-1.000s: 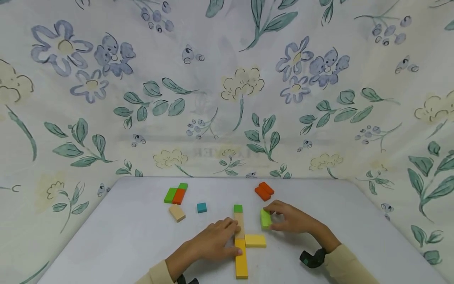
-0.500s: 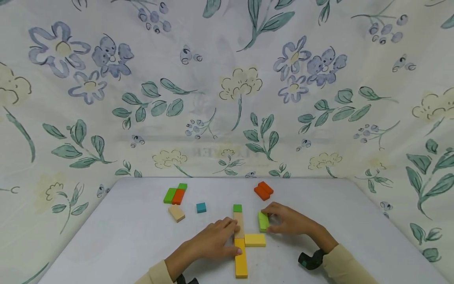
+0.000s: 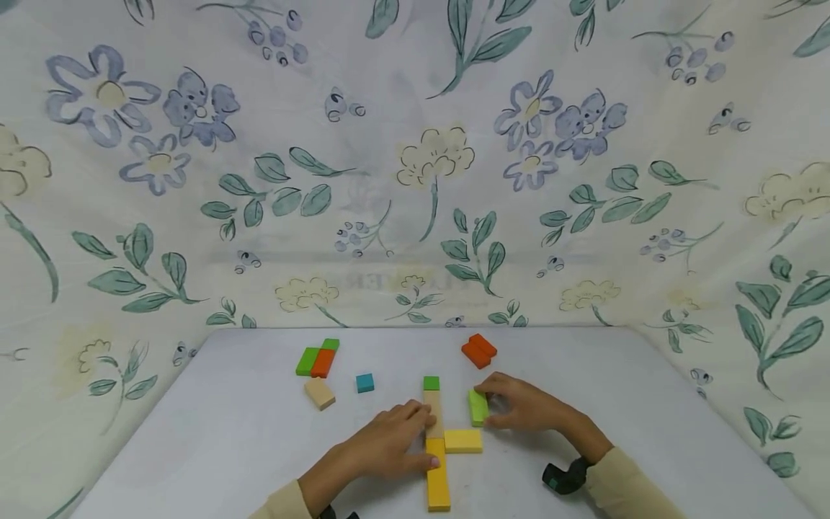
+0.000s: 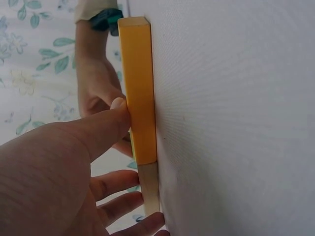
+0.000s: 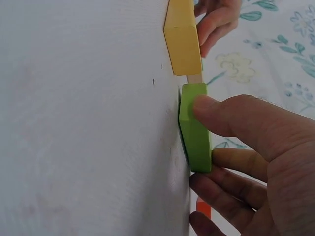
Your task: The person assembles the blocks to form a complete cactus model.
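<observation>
My right hand [image 3: 532,405] pinches a light green block [image 3: 477,409] between thumb and fingers, low over the table, right of a row of blocks. In the right wrist view the thumb presses on this green block [image 5: 197,142]. My left hand [image 3: 389,443] rests on the row, its fingers fairly straight at a natural wood block [image 3: 434,414] and its thumb on a long orange-yellow block [image 3: 437,476]. A small green block [image 3: 431,383] tops the row at its far end. A pale yellow block [image 3: 463,441] sticks out sideways to the right from the row's middle.
At the back left lie a green block [image 3: 307,361] with a red-orange one [image 3: 323,363] against it, plus a smaller green piece. Near them are a natural wood block [image 3: 320,394] and a blue block [image 3: 365,383]. Two red-orange blocks [image 3: 478,351] lie beyond my right hand.
My right hand has shifted the light green block slightly left, nearer the row, and toward me. The left hand stays in place on the row. The head view has tilted a little.
</observation>
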Tool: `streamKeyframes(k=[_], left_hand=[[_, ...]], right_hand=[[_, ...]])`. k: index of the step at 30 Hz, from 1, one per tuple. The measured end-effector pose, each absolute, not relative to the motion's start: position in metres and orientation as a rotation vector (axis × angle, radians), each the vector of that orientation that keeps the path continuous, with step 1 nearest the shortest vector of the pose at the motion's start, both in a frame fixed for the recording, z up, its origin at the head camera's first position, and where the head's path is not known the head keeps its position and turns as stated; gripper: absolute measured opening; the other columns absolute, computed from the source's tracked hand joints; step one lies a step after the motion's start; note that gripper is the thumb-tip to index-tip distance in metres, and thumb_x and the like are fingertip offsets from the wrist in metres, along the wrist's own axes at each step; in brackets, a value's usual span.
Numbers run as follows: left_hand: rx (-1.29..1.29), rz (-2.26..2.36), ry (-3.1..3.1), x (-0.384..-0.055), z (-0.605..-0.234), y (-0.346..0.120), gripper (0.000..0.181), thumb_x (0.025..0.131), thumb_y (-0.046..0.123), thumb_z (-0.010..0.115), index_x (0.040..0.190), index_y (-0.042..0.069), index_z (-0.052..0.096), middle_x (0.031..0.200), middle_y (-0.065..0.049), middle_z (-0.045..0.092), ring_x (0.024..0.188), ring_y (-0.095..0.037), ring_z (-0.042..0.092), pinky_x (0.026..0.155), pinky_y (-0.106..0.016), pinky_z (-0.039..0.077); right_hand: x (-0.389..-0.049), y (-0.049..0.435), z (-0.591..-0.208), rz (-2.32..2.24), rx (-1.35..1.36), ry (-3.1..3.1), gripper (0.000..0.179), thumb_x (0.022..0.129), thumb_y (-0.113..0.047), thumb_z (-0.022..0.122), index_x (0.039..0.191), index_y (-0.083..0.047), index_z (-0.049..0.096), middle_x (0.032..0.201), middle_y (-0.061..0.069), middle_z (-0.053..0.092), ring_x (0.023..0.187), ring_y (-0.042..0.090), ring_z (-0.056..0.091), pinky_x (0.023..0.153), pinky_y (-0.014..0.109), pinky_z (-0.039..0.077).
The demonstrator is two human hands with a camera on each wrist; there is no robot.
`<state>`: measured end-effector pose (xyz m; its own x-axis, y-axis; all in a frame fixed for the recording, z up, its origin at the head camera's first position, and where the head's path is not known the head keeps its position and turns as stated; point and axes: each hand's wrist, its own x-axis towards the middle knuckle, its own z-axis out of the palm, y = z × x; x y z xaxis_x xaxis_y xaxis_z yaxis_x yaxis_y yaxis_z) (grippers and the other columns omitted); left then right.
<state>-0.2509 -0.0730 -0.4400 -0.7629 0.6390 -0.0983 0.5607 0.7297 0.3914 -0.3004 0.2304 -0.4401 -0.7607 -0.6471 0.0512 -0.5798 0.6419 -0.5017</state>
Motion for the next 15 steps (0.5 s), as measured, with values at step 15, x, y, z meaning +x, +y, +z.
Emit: streamKeyframes(k=[15], left_hand=[[0.950,0.498,2.707,-0.2492,-0.4402,-0.0737,0.070,0.090,0.066,0.058,0.144,0.022,0.050,0.151,-0.002,0.043,0.132,-0.020,0.048,0.110,-0.048,0.044]], right_hand=[[-0.2998,0.2297,-0.4413,-0.771,-1.005,2.715,0.056,0.086,-0.038,0.078,0.133,-0.013,0.062,0.120,-0.006,0.060,0.101,0.008,0.055,0.093,0.028,0.054]])
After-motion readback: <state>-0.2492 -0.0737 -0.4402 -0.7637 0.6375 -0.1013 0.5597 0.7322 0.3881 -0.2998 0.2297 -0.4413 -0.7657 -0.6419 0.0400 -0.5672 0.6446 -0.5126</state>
